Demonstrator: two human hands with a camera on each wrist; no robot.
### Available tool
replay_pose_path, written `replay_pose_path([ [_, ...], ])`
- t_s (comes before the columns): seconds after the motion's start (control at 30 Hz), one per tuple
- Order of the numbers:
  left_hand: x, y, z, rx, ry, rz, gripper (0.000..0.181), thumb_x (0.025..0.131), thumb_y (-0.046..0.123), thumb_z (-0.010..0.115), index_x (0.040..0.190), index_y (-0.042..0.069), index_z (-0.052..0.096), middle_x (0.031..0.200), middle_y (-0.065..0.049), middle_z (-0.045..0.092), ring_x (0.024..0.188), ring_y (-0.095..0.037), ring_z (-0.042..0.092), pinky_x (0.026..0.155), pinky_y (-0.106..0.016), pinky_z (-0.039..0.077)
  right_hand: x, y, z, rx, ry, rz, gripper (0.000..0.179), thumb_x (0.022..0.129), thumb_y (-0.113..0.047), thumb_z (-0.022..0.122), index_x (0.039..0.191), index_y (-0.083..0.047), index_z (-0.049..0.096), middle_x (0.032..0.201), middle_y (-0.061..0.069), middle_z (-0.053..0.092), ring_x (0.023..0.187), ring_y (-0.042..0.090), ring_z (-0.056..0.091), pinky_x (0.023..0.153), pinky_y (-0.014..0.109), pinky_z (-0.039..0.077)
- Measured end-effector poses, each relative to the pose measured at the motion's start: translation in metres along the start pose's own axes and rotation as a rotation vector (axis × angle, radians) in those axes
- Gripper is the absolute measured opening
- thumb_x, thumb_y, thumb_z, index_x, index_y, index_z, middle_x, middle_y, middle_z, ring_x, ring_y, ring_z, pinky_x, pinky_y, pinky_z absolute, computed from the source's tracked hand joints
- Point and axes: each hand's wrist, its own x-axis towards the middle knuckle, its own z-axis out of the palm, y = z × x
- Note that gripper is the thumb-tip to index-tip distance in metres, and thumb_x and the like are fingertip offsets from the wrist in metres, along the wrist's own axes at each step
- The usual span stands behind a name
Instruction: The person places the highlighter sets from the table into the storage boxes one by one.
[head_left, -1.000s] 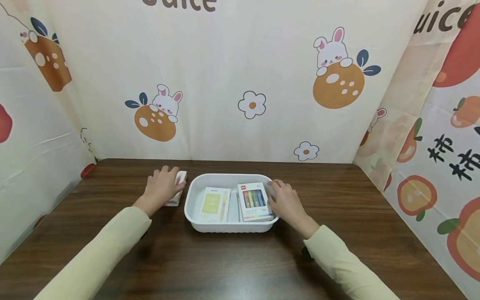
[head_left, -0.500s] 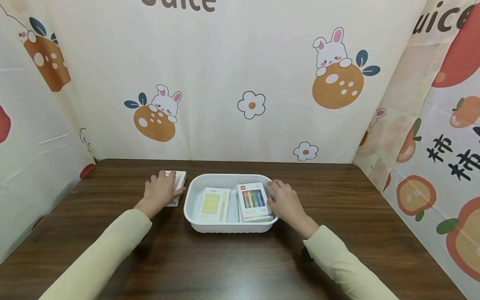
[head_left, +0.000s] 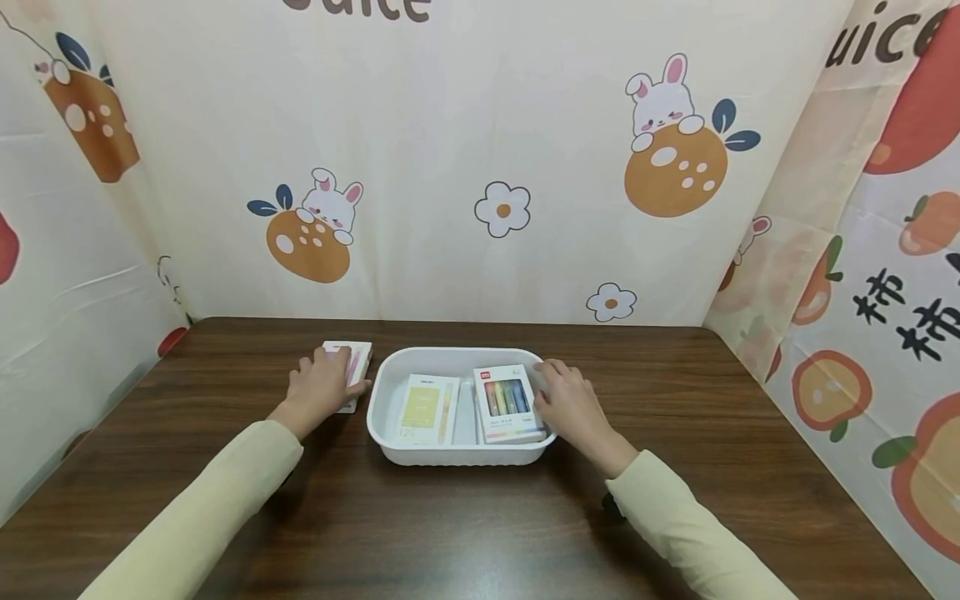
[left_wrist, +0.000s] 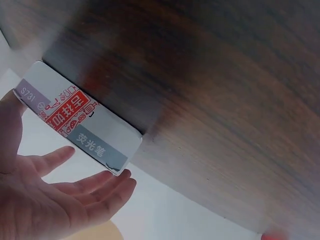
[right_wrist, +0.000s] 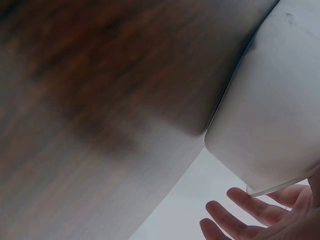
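Observation:
My left hand (head_left: 320, 385) is at a small white and pink box (head_left: 357, 367), its fingers spread across it and thumb along its right side. In the left wrist view, a printed end of this highlighter box (left_wrist: 75, 117) faces the camera, with thumb and fingertips at its two ends. Beside it stands a white plastic basin (head_left: 495, 357). My right hand (head_left: 572, 406) rests over the basin's right rim, fingers fairly straight. From the right wrist view, the fingers (right_wrist: 250, 205) reach past the rim corner; most of the thumb is hidden.
Inside the basin lie a white and yellow-green box (head_left: 423, 407) and a white box with a window showing coloured sticks (head_left: 510, 400). Everything stands on a brown wooden table (head_left: 465, 533). A printed curtain (head_left: 420, 125) closes off the back and both sides.
My left hand has shifted slightly left and down over the highlighter box, so more of its pink top shows. The right hand and the basin have stayed put.

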Motion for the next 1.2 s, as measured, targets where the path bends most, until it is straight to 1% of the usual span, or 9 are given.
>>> replay_pose_path([
  [0.23,-0.0014,0.0015,-0.0014,-0.007,-0.019,-0.005,0.06,0.083,0.04,0.06,0.123,-0.002,0.043,0.11,-0.038,0.044,0.095,-0.054,0.046,0.073,-0.062,0.042,0.0001,-0.0001,-0.0005,0.003,-0.011,0.012,0.04,0.084,-0.016,0.058,0.121,-0.003,0.055,0.123,0.016,0.055,0.108,0.037,0.053,0.087,0.052,0.043],
  [0.43,0.0013,0.0013,-0.0005,-0.01,-0.028,-0.017,0.058,0.083,0.038,0.06,0.123,-0.001,0.043,0.108,-0.037,0.045,0.094,-0.052,0.047,0.073,-0.062,0.042,0.0002,-0.0001,-0.0011,0.003,-0.01,0.01,0.039,0.084,-0.016,0.058,0.121,-0.003,0.055,0.123,0.016,0.055,0.107,0.037,0.053,0.086,0.052,0.043],
  [0.7,0.0066,-0.0011,0.0013,-0.002,-0.024,-0.024,0.058,0.081,0.038,0.061,0.121,-0.001,0.046,0.107,-0.034,0.05,0.091,-0.051,0.049,0.071,-0.062,0.044,0.0,0.0002,-0.0012,-0.002,-0.005,0.002,0.04,0.083,-0.015,0.058,0.121,-0.003,0.055,0.123,0.016,0.055,0.106,0.037,0.054,0.085,0.053,0.044],
  [0.87,0.0055,-0.0014,-0.0004,-0.01,-0.016,-0.022,0.057,0.08,0.037,0.061,0.12,-0.001,0.047,0.106,-0.033,0.051,0.091,-0.052,0.049,0.07,-0.061,0.044,0.0005,-0.0002,-0.0013,-0.003,-0.006,0.0,0.039,0.083,-0.015,0.058,0.121,-0.003,0.055,0.123,0.016,0.055,0.106,0.037,0.054,0.085,0.052,0.044],
  [1.2,0.0067,-0.0031,0.0,-0.019,-0.022,-0.028,0.059,0.078,0.037,0.061,0.121,0.0,0.047,0.108,-0.032,0.051,0.091,-0.053,0.048,0.07,-0.062,0.043,0.0006,0.0002,-0.0001,-0.006,0.011,-0.012,0.039,0.082,-0.014,0.059,0.119,-0.002,0.056,0.121,0.016,0.056,0.104,0.037,0.055,0.083,0.052,0.044],
])
